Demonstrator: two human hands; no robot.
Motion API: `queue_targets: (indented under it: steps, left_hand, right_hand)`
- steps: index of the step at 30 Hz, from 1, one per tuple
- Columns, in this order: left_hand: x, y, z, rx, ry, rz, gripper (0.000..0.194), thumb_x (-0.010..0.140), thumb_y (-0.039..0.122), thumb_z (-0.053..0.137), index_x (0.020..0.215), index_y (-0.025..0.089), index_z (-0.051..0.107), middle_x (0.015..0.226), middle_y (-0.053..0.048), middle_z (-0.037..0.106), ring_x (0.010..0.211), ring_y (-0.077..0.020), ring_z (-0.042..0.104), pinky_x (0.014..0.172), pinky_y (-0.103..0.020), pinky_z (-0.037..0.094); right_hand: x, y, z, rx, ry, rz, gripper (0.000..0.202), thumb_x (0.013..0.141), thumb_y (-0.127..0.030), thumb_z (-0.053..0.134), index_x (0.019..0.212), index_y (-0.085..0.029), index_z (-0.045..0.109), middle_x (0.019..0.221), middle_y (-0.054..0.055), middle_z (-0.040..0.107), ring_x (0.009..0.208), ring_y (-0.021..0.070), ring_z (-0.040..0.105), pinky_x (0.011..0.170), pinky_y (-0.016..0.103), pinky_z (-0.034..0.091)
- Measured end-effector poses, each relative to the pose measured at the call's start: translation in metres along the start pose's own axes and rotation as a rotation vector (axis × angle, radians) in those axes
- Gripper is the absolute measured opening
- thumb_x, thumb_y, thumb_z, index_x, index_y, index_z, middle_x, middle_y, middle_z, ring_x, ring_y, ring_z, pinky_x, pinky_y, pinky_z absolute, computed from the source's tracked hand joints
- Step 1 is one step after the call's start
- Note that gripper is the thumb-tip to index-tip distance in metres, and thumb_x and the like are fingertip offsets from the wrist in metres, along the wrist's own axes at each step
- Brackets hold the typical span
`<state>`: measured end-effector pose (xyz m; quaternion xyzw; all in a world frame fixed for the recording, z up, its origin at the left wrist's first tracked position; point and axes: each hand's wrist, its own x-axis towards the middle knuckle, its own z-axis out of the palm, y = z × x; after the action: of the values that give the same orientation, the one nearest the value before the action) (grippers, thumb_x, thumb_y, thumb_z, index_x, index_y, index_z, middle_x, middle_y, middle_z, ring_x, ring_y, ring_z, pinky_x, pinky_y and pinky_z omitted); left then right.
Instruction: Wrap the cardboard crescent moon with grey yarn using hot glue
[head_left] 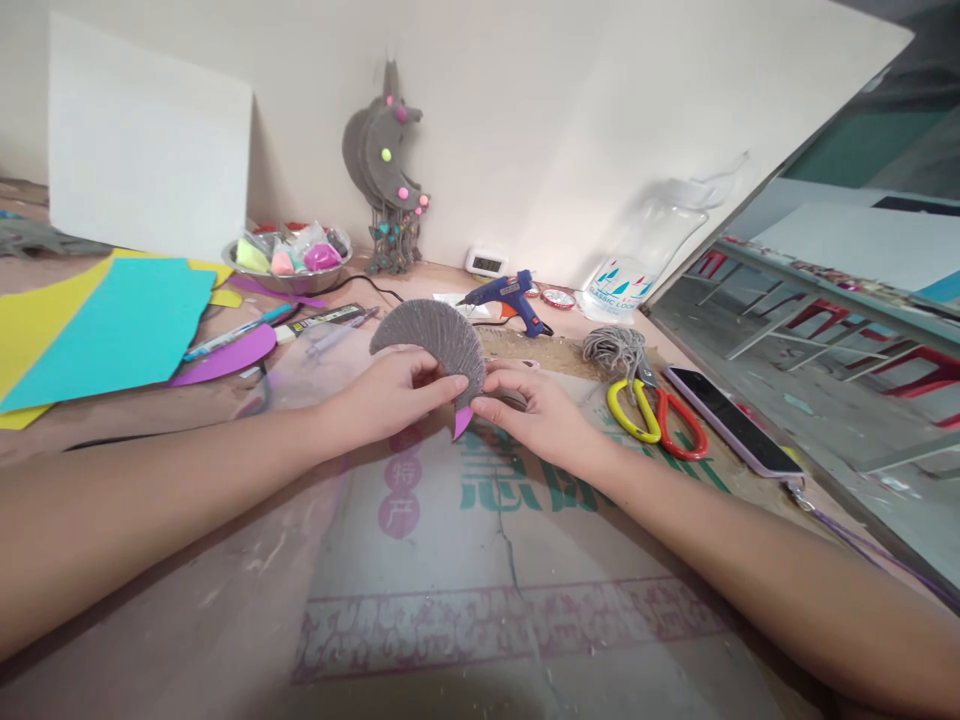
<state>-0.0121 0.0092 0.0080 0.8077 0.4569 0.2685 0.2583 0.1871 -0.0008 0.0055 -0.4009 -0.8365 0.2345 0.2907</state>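
With wrapping apparently under way, the left hand pinches a grey yarn-wound crescent above a printed plastic sheet, the right hand, fingers curled nearly closed, meets its lower edge, grip unclear, and the bare purple tip seemingly calls for more winding.

Beyond a pale wall panel, red seats line a long table on grey floor.

Craft workspace, likely classroom: glue gun mid-frame, scissors right of centre, coloured sheets at left; long tables, red stools far right.
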Motion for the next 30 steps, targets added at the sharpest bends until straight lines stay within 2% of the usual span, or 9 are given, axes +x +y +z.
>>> queue_targets:
  steps: [5, 9, 12, 15, 18, 21, 24, 27, 30]
  left_hand:
    - [0.000, 0.001, -0.002, 0.036, 0.009, 0.023, 0.046, 0.083, 0.051, 0.042, 0.058, 0.016, 0.059, 0.056, -0.001, 0.055, 0.056, -0.0129, 0.050, 0.052, -0.026, 0.035]
    - [0.000, 0.001, -0.002, -0.018, 0.009, -0.012, 0.048, 0.081, 0.055, 0.043, 0.055, 0.017, 0.057, 0.055, -0.001, 0.055, 0.055, -0.0135, 0.052, 0.051, -0.025, 0.037]
    - [-0.001, 0.001, -0.001, -0.144, -0.029, -0.084, 0.047, 0.081, 0.057, 0.044, 0.058, 0.017, 0.056, 0.054, -0.001, 0.055, 0.048, -0.0124, 0.052, 0.045, -0.024, 0.037]
    - [-0.001, 0.002, -0.001, -0.171, -0.012, -0.103, 0.047, 0.080, 0.057, 0.046, 0.058, 0.017, 0.056, 0.054, -0.002, 0.055, 0.049, -0.0132, 0.053, 0.045, -0.024, 0.038]
    - [0.000, 0.002, -0.002, -0.142, 0.031, -0.073, 0.048, 0.080, 0.057, 0.045, 0.057, 0.017, 0.056, 0.057, -0.002, 0.054, 0.055, -0.0135, 0.053, 0.050, -0.025, 0.039]
    - [0.000, 0.002, -0.004, -0.174, 0.044, -0.076, 0.049, 0.082, 0.056, 0.043, 0.056, 0.016, 0.054, 0.057, 0.000, 0.050, 0.053, -0.0117, 0.048, 0.050, -0.025, 0.037]
    - [0.000, 0.003, -0.005, -0.254, 0.006, -0.090, 0.045, 0.083, 0.054, 0.043, 0.059, 0.017, 0.053, 0.055, 0.002, 0.046, 0.050, -0.0103, 0.044, 0.048, -0.024, 0.034]
    - [-0.001, 0.001, -0.004, -0.239, -0.023, -0.048, 0.043, 0.082, 0.053, 0.045, 0.062, 0.016, 0.056, 0.057, 0.002, 0.047, 0.054, -0.0111, 0.045, 0.050, -0.024, 0.034]
    - [-0.001, -0.001, -0.001, -0.218, 0.002, -0.037, 0.043, 0.080, 0.055, 0.047, 0.069, 0.015, 0.058, 0.064, 0.000, 0.051, 0.061, -0.0129, 0.049, 0.054, -0.025, 0.037]
  right_hand:
    - [0.000, 0.000, -0.002, -0.013, -0.020, -0.032, 0.019, 0.088, -0.029, 0.051, 0.077, -0.018, 0.063, 0.087, 0.003, 0.061, 0.088, 0.0152, 0.056, 0.084, 0.032, 0.043]
    - [0.002, 0.000, -0.003, -0.028, -0.021, -0.090, 0.029, 0.092, -0.030, 0.041, 0.075, -0.018, 0.061, 0.084, 0.003, 0.063, 0.086, 0.0154, 0.057, 0.084, 0.032, 0.044]
    - [0.001, 0.001, -0.005, -0.015, 0.083, -0.024, 0.030, 0.094, -0.032, 0.037, 0.082, -0.019, 0.062, 0.086, 0.003, 0.065, 0.087, 0.0164, 0.059, 0.084, 0.033, 0.044]
    - [-0.002, 0.001, -0.006, -0.009, 0.226, 0.038, 0.021, 0.090, -0.034, 0.046, 0.089, -0.020, 0.061, 0.090, 0.004, 0.065, 0.087, 0.0167, 0.059, 0.081, 0.032, 0.044]
    - [-0.004, -0.002, -0.008, -0.073, 0.335, 0.000, 0.020, 0.085, -0.034, 0.054, 0.072, -0.019, 0.056, 0.074, 0.001, 0.058, 0.075, 0.0150, 0.054, 0.072, 0.030, 0.043]
    - [-0.004, -0.005, -0.006, -0.158, 0.231, -0.035, 0.031, 0.086, -0.034, 0.053, 0.059, -0.018, 0.054, 0.061, 0.000, 0.052, 0.066, 0.0139, 0.048, 0.068, 0.030, 0.039]
    - [-0.004, -0.006, -0.002, -0.189, 0.102, -0.057, 0.024, 0.085, -0.035, 0.056, 0.069, -0.019, 0.063, 0.064, 0.000, 0.058, 0.069, 0.0144, 0.049, 0.069, 0.030, 0.038]
    - [-0.003, -0.005, 0.002, -0.203, 0.078, -0.125, 0.018, 0.084, -0.034, 0.058, 0.075, -0.020, 0.065, 0.066, 0.000, 0.060, 0.071, 0.0144, 0.050, 0.069, 0.029, 0.038]
    - [-0.004, -0.004, 0.002, -0.228, 0.138, -0.150, 0.017, 0.085, -0.029, 0.056, 0.072, -0.019, 0.061, 0.067, 0.000, 0.060, 0.069, 0.0137, 0.050, 0.068, 0.028, 0.038]
